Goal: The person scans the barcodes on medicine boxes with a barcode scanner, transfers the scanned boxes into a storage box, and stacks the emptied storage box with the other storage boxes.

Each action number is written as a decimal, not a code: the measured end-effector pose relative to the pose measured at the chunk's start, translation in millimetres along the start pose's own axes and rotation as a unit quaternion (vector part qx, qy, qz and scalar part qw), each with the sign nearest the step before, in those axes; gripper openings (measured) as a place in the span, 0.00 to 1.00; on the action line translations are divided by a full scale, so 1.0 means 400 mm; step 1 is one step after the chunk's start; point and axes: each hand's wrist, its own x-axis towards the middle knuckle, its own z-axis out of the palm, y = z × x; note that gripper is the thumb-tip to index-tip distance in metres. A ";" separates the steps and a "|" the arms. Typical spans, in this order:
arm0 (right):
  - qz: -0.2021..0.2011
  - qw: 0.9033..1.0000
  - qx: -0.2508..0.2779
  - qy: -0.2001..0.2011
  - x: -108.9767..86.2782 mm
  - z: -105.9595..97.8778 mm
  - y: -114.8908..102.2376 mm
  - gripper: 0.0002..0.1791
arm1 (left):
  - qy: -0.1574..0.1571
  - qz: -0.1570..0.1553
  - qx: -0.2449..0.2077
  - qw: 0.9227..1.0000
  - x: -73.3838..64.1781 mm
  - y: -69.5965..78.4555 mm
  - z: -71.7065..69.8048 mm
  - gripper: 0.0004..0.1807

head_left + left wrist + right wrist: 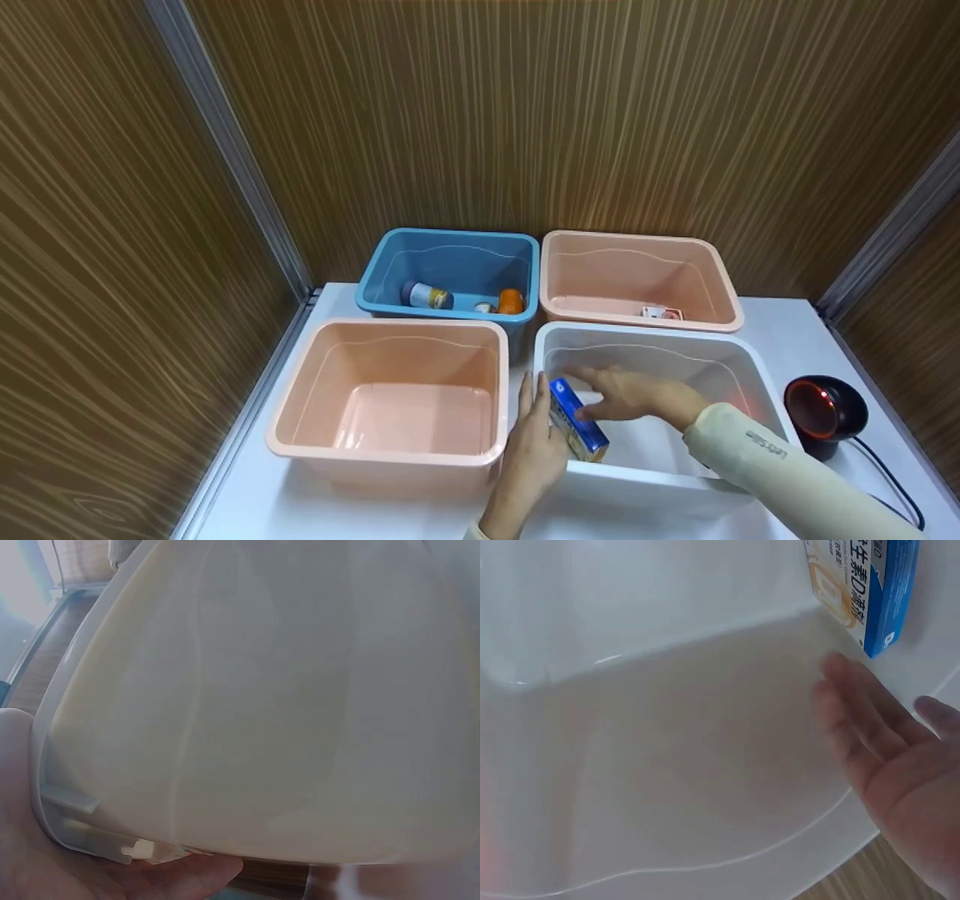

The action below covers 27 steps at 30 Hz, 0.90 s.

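Note:
My right hand (622,394) reaches into the white bin (649,334) with its fingers extended. A blue and white vitamin D drops box (576,421) leans in the bin's near left corner. In the right wrist view, my right hand (896,742) lies palm showing, a gap between its fingertips and the box (870,585). My left hand (529,450) rests at the bin's near left corner, fingers straight along the left rim. The left wrist view has this hand (82,870) against the rim corner, beside the bin's broad pale wall (262,712).
A pink bin (390,454) stands to the left. Behind, a blue bin (450,234) holds an orange bottle (511,301) and a labelled bottle (427,295). Another pink bin (637,238) holds a small white box (661,312). A black scanner (825,412) with a cable sits right.

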 end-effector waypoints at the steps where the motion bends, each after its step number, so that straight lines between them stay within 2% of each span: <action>1: 0.010 1.000 -0.005 -0.010 0.008 0.004 0.000 0.41 | 0.000 0.000 -0.001 1.000 0.000 0.000 0.000 0.39; 9: 0.103 0.991 -0.023 -0.083 0.054 0.049 0.005 0.55 | 0.004 0.010 0.006 1.000 0.001 -0.004 0.002 0.40; 13: 0.119 0.987 -0.058 -0.088 0.062 0.066 0.007 0.58 | 0.009 0.022 0.015 1.000 -0.001 -0.004 0.004 0.40; 20: 0.161 0.982 0.008 -0.098 0.040 0.030 0.009 0.56 | 0.012 0.032 0.016 0.999 -0.004 -0.004 0.007 0.40; 23: 0.143 0.985 -0.009 -0.095 0.025 -0.006 0.008 0.55 | 0.020 0.040 0.014 0.999 -0.004 -0.008 0.008 0.40; 25: 0.107 0.989 -0.059 -0.082 0.013 -0.033 0.006 0.55 | 0.024 0.042 0.014 0.999 -0.004 -0.009 0.006 0.40; 27: 0.070 0.992 -0.094 -0.053 -0.003 -0.059 0.008 0.55 | 0.024 0.040 0.013 0.999 -0.003 -0.010 0.004 0.39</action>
